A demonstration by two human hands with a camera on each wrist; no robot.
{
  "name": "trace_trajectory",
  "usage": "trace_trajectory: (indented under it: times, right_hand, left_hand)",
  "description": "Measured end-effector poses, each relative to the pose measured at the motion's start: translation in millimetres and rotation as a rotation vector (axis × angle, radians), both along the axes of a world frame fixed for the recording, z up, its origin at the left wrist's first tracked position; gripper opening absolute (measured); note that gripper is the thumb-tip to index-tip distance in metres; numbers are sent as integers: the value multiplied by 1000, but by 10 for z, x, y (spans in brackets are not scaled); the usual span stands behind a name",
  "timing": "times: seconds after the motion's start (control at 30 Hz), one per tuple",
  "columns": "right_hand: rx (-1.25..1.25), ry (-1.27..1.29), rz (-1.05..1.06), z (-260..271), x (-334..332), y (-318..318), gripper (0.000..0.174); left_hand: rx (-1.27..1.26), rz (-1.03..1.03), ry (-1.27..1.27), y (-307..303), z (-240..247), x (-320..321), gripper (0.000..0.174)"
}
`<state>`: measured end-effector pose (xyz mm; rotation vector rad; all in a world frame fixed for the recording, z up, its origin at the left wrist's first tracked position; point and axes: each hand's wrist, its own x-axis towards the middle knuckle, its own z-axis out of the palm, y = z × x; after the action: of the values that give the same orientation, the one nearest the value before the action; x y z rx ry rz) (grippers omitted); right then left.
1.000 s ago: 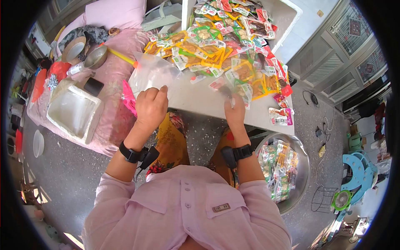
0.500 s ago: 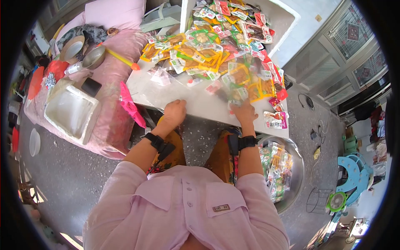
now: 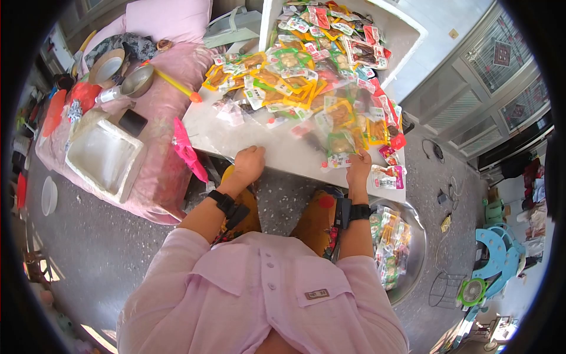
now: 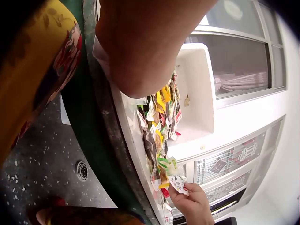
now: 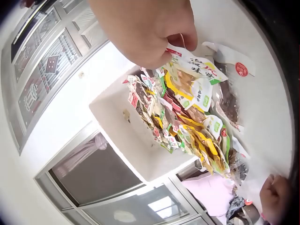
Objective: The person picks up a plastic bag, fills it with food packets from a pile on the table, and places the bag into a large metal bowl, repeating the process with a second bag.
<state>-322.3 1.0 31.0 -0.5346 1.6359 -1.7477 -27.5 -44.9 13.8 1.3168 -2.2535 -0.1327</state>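
My left hand (image 3: 249, 162) is at the table's front edge, fingers curled on a thin clear plastic bag (image 3: 230, 133) lying flat on the table; in the left wrist view some film shows beside that hand (image 4: 140, 51). Farther right, my right hand (image 3: 358, 168) pinches the white corner of a clear food packet (image 3: 341, 144) with a green and yellow print. The right wrist view shows thumb and fingertips on this packet (image 5: 199, 65), above other packets. Behind it lies a heap of colourful packets (image 3: 289, 76), spilling out of a white foam box (image 3: 407, 44).
A metal basin (image 3: 415, 253) of filled clear bags stands on the floor right of the table (image 3: 283, 150). To the left, a pink-covered bed (image 3: 162, 159) bears an empty foam box (image 3: 106, 159), a bowl and a phone. A pink plastic item (image 3: 187, 150) hangs at the table's left edge.
My left hand has come down and right to the table edge, and the raised bag now lies flat. My right hand has moved right and back toward me, now holding a packet's corner.
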Motion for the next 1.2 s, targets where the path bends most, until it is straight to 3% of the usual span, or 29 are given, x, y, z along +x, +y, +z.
trace_trajectory:
  times: [0.1,0.23,0.43,0.73,0.93,1.03,1.13,1.2]
  right_hand:
    - [-361,-295,154,-151,-145,85,28]
    - [-380,-375,326,110,40,294,23]
    - [-304,-460,615,60,506,214,22]
    - [-182,-583,776,-97,913,-92,22]
    - [-88,-508,709,-115,1221,-387,22]
    - [-70,-157,550,-138,1430,-421,27]
    - [216,165,581,190,1567,-178,23]
    - [271,281,699,135,1496,-115,22]
  left_hand:
    - [46,2,20,-3,-5,6,8]
    - [174,27,56,-22,10,-9,10]
    - [274,20,121,1,58,-69,13]
    - [247,-23,199,-18,-1,-65,15]
    - [171,-23,226,162,423,-128,10]
    - [126,-8,164,114,303,-130,8]
    - [159,3,136,104,201,-114,13]
    - [112,-14,130,107,167,-100,8]
